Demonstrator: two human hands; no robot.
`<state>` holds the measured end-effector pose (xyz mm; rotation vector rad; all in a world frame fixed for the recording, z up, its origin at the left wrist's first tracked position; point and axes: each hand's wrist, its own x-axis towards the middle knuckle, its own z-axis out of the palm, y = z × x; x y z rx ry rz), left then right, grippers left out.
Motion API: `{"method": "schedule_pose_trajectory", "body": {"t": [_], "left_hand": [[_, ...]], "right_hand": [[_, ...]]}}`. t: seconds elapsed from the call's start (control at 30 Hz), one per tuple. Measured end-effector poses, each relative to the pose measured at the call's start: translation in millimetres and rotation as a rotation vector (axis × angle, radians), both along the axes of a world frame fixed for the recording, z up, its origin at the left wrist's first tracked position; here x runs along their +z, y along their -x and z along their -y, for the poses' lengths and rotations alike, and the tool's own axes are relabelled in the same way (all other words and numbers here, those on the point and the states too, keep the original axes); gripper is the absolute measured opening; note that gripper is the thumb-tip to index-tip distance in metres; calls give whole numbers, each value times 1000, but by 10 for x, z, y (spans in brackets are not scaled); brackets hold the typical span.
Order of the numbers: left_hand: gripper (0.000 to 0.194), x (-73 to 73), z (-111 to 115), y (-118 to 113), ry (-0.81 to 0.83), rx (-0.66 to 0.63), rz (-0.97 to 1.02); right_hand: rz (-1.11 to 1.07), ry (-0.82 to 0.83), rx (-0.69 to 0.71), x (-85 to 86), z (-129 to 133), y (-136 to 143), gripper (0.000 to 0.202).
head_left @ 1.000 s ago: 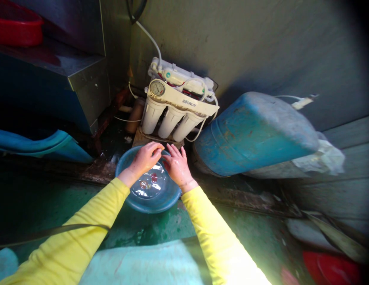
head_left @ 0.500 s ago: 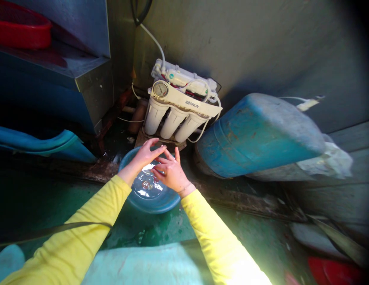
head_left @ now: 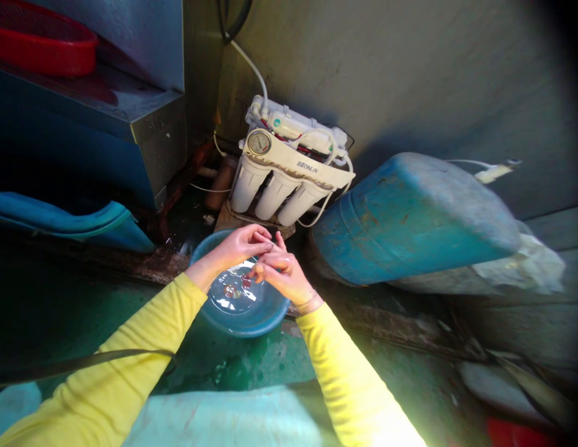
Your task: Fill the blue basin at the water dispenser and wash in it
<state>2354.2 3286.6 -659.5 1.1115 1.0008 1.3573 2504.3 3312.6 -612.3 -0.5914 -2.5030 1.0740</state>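
My left hand (head_left: 244, 244) and my right hand (head_left: 282, 273) meet above a blue basin (head_left: 251, 328) on the green floor. The left fingers are pinched together at the fingers of the right hand; whether anything small is between them cannot be made out. My right hand has its fingers bent, with the index finger and thumb towards the basin. Inside the basin lies clear water (head_left: 233, 292) with bright reflections and small reddish patches. Yellow sleeves cover both forearms.
Behind the basin stands a white water filter unit (head_left: 289, 180) with a gauge. A blue barrel (head_left: 386, 217) leans at the right. A red basket (head_left: 46, 46) rests on a metal counter (head_left: 107, 99) at the upper left. Blue curved plastic (head_left: 84, 220) lies below it.
The left fingers have closed into a pinch against my right hand, whose spread fingers have bent inwards. The whole view has shifted slightly, so the surroundings sit further right.
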Motion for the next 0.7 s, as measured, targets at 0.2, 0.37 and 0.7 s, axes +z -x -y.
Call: {"method": "schedule_pose_trajectory", "body": {"t": [0.2, 0.37, 0.7], "left_hand": [[29, 60, 32, -8, 1, -18, 13], [36, 82, 41, 48, 2, -124, 24], [29, -19, 24, -71, -30, -18, -51]], "right_hand": [[-49, 53, -7, 17, -22, -29, 41], [-20, 5, 6, 8, -34, -50, 39], [51, -186, 2, -47, -13, -6, 29]]}}
